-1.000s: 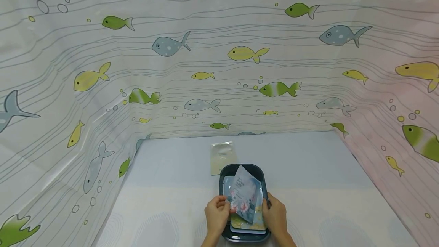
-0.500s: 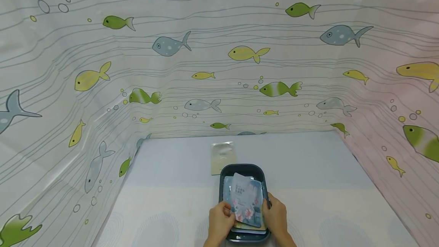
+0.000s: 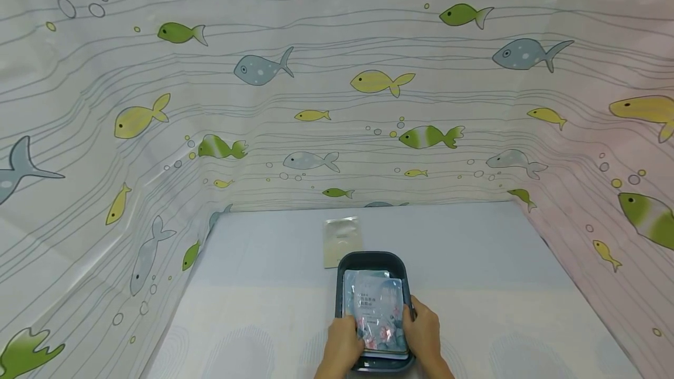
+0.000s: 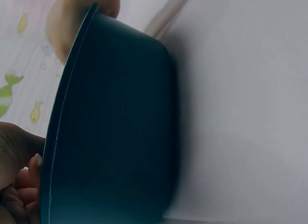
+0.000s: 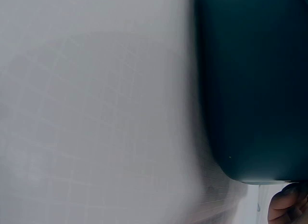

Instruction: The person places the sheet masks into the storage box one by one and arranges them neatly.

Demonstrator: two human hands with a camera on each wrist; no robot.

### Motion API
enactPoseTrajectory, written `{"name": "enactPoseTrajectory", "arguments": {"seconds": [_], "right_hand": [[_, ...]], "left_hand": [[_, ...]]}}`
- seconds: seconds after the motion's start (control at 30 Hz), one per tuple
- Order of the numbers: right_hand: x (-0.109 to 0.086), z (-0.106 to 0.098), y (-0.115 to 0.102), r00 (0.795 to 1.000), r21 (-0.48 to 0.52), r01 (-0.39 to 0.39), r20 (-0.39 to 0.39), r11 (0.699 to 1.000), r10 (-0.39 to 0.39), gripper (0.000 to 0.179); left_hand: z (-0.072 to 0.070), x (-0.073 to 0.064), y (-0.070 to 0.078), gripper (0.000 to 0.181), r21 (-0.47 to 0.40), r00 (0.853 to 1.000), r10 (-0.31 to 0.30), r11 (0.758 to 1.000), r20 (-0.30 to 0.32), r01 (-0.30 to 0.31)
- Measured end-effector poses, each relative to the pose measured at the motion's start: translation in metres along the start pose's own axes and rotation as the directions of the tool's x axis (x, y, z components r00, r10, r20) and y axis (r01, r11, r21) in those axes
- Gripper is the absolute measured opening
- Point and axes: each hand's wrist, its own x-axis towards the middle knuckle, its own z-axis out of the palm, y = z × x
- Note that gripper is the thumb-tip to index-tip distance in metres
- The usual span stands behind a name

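Observation:
A dark blue-green tray [image 3: 372, 260] stands at the front of the table, holding several flat sheet mask sachets in a pile. On top lies a pale blue sachet [image 3: 376, 309] with pink flowers and printed lettering. My left hand [image 3: 343, 344] grips this sachet's lower left edge at the tray's left side; its fingertips are largely hidden in the head view. With my right hand [image 3: 423, 329] I hold the tray's right rim. In the left wrist view, curled fingers [image 4: 30, 185] show just above the rim, and the tray's outer wall [image 4: 113, 118] fills the middle.
A pale gold sachet [image 3: 341, 241] lies flat on the white table [image 3: 263, 274] behind the tray, close to its far left corner. Fish-printed sheeting [image 3: 326, 133] surrounds the table at the back and both sides.
The flowered sachet, raised and tilted earlier, has come down flat on the pile. My left hand has moved slightly right and toward me with it. The right hand stays on the rim.

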Motion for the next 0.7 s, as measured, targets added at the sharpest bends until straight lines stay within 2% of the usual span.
{"name": "enactPoseTrajectory", "arguments": {"seconds": [0.1,0.2,0.33,0.4,0.53,0.7], "right_hand": [[0.0,0.0,0.0,1.0,-0.001,-0.001,0.0,1.0,0.001,0.022],[-0.001,0.0,0.0,1.0,-0.005,-0.001,-0.001,1.0,0.001,0.022],[-0.001,0.0,0.001,1.0,-0.008,-0.004,0.004,1.0,0.004,0.022],[-0.001,0.0,0.001,1.0,-0.006,-0.005,0.004,1.0,0.005,0.023],[-0.001,0.0,0.001,1.0,-0.005,-0.004,0.004,1.0,0.004,0.022],[0.001,0.002,0.004,1.0,-0.007,-0.003,-0.002,1.0,0.003,0.022]], "left_hand": [[-0.001,0.001,0.001,0.017,0.04,1.0,-0.01,0.999,-0.024,0.011],[-0.005,0.004,0.003,0.02,0.065,0.998,-0.045,0.997,-0.041,0.048],[-0.011,0.009,0.002,0.022,0.022,0.995,-0.073,0.997,-0.07,0.075],[-0.013,0.013,-0.002,0.022,-0.022,0.992,-0.067,0.998,-0.106,0.066],[-0.019,0.026,-0.016,0.017,-0.125,0.977,-0.077,0.991,-0.199,0.052],[-0.019,0.049,-0.04,0.015,-0.144,0.946,-0.122,0.986,-0.302,0.081]]}}
